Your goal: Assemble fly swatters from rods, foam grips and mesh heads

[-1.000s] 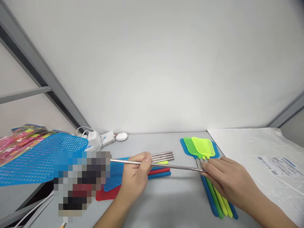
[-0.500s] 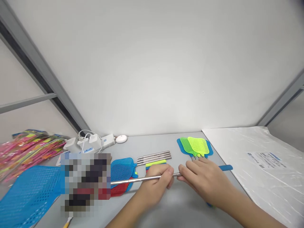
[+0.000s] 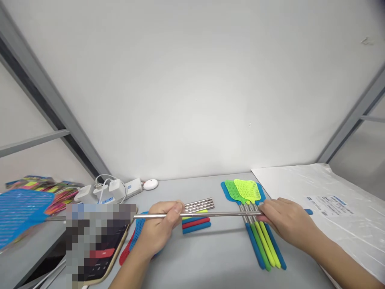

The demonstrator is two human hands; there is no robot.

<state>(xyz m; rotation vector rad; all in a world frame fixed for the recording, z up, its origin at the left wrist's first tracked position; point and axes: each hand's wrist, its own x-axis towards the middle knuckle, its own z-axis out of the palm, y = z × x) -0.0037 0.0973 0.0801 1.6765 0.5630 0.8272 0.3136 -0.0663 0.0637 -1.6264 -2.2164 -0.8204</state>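
Note:
A blue fly swatter with a telescopic metal rod (image 3: pixel 216 214) is stretched out level across the view, above the table. My left hand (image 3: pixel 158 226) is closed around the rod left of its middle. My right hand (image 3: pixel 285 220) grips the swatter at its other end, and the blue tip of the handle sticks out past it. At the far left hangs the swatter's blue mesh head (image 3: pixel 22 214). Below and behind my right hand lie several finished-looking swatters with green, yellow and blue mesh heads (image 3: pixel 247 189) and matching handles (image 3: pixel 264 245).
Several metal rods (image 3: pixel 198 205) and loose coloured handles (image 3: pixel 196 225) lie mid-table. Blue and red mesh heads (image 3: pixel 129 247) are partly hidden by my left arm. A phone (image 3: pixel 104 263), power strip with chargers (image 3: pixel 134 188), packaged goods (image 3: pixel 61 200) and white wrapped sheet (image 3: pixel 300 180) surround them.
My hands have moved apart, left hand leftward and right hand rightward. More of the rod shows between them, and the blue head has shifted left and up. The view has shifted slightly.

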